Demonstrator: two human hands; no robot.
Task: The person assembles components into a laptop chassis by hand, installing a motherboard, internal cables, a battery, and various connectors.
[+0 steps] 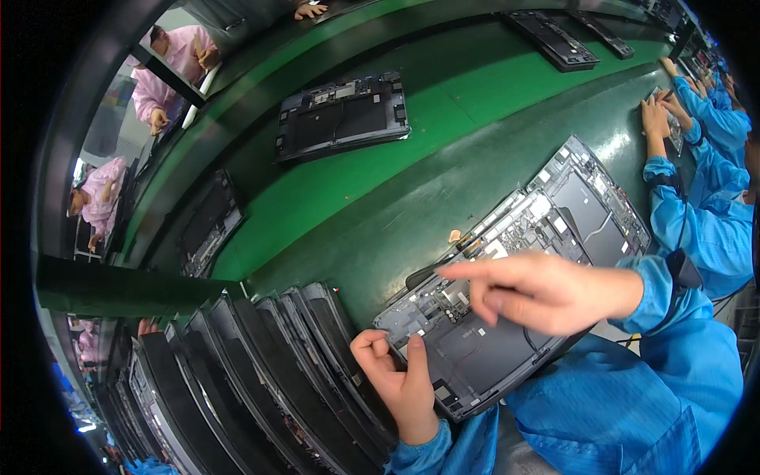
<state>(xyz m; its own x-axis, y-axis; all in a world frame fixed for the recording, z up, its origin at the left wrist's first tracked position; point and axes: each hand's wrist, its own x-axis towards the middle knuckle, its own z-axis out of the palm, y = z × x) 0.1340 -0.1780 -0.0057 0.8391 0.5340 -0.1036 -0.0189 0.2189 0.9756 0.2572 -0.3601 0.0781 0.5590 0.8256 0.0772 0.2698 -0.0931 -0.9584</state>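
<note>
An opened laptop base (507, 356) lies tilted in front of me, its circuit board and flat dark inner panel showing. My left hand (400, 384) grips it by the left end, thumb on top; the other fingers are curled at the edge. Above its far edge is my right hand (542, 293), index finger stretched out to the left and the other fingers loosely bent. I see nothing held in it. Whether that fingertip touches the base I cannot tell. Behind it, a second opened laptop base (582, 210) rests partly overlapped on the green bench (356, 229).
Several laptop bases (265, 380) stand on edge in a row at left. More opened bases (344, 119) lie along the bright green strip (451, 107) beyond. Co-workers in blue sleeves (697, 198) work at right; people in pink (178, 67) are across. A wrist strap (682, 269) circles my right sleeve.
</note>
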